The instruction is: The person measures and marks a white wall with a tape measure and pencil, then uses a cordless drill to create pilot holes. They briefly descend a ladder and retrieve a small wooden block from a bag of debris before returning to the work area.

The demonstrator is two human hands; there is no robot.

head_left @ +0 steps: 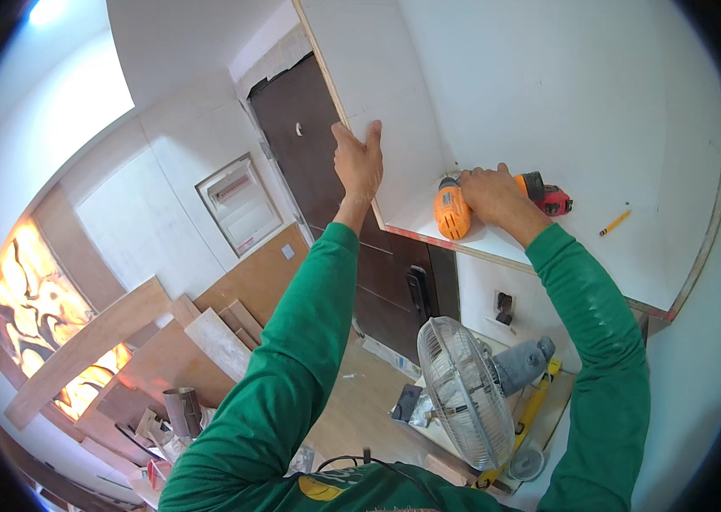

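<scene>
Raised ahead of me, my left hand (358,165) grips the front edge of a white cabinet side panel (377,77), thumb on its inner face and fingers round the outer side. My right hand (494,194) is closed round the middle of an orange and black cordless drill (453,213) at the cabinet's white bottom board (587,260). The palm covers part of the drill, and its tip is hidden. Just right of it lies a red and black tool (557,201), partly hidden. Farther right on the board is a yellow pencil (615,224).
Below the cabinet stand a fan (467,388) and a yellow spirit level (531,414). A dark door (292,119) is behind the panel. Boards (92,350) lean at the left, under an electrical panel box (238,205). A metal cylinder (181,412) stands among scraps.
</scene>
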